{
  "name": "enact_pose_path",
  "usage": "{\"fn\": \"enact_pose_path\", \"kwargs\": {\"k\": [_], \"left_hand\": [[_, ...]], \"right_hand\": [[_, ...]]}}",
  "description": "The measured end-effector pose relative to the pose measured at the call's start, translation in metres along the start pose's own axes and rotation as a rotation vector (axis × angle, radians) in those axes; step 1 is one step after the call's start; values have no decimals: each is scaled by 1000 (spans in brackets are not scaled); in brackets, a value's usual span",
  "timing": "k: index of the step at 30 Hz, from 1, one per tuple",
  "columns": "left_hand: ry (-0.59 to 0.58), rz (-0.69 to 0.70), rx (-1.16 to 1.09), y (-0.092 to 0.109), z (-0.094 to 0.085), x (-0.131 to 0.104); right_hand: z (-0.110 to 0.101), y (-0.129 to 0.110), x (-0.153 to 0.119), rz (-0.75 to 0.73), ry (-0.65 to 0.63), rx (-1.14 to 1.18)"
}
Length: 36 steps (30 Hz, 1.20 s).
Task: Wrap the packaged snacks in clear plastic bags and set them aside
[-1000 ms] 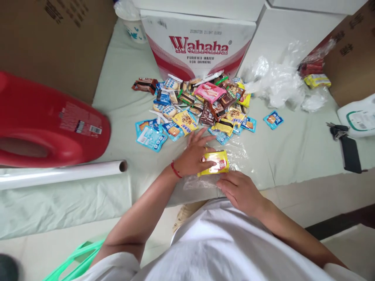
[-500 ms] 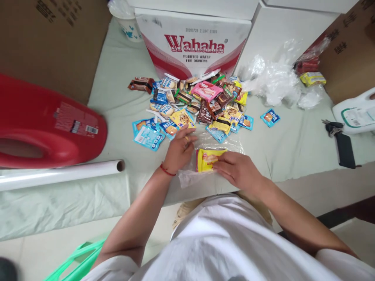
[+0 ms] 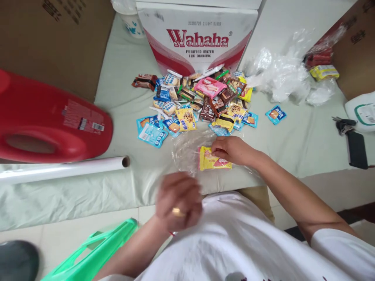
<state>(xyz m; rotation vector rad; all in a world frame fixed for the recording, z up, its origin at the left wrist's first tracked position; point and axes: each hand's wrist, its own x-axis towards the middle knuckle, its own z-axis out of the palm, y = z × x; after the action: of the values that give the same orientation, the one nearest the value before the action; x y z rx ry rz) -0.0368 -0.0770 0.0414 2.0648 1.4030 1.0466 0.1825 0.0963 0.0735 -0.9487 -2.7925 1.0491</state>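
Yellow packet [image 3: 215, 162] under right hand [image 3: 233, 150]; left hand [image 3: 179, 202] apart

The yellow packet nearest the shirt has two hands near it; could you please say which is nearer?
Right. The right hand lies over the upper part of the yellow packet, fingers touching it; the left hand, blurred, is apart from it, toward the lower left.

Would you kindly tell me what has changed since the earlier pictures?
The left hand has come off the yellow packet and drawn back toward the body; the right hand moved from beside that packet onto it. One cookie packet has turned slightly; the rest of the pile and the red jug stayed put.
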Motion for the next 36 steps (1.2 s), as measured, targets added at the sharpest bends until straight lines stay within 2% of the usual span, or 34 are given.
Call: {"fn": "enact_pose_path", "kwargs": {"k": [1,2,5,8,10,13,16,19,23,26,30,33,36], "left_hand": [[-45,138,-2,6,9,3],[-81,202,30,9,19,9],[-131,112,195,4,43,38],[-140,64,250,-8,52,51],[-122,66,249,-10,53,49],[-76,54,256,-4,52,43],[-51,7,282,3,52,47],[-69,-71,330,2,54,62],[-166,-161,340,-11,52,82],[-218,-107,291,-22,44,88],[-227,-19,203,-34,34,86],[-228,-18,153,-38,32,83],[-226,-15,123,-42,35,85]], "right_hand": [[0,2,2,-20,5,25],[-2,4,3,-38,8,54],[-11,11,-3,-26,22,139],[-22,15,-30,111,108,197],[-25,13,-57,176,147,194],[-23,9,-91,251,103,168],[-19,13,-107,349,44,288],[-20,24,-107,390,56,488],[-19,38,-100,424,80,632],[-13,41,-98,439,95,675],[-5,44,-100,462,128,707],[-2,49,-100,490,162,660],[-6,51,-95,544,290,388]]}}
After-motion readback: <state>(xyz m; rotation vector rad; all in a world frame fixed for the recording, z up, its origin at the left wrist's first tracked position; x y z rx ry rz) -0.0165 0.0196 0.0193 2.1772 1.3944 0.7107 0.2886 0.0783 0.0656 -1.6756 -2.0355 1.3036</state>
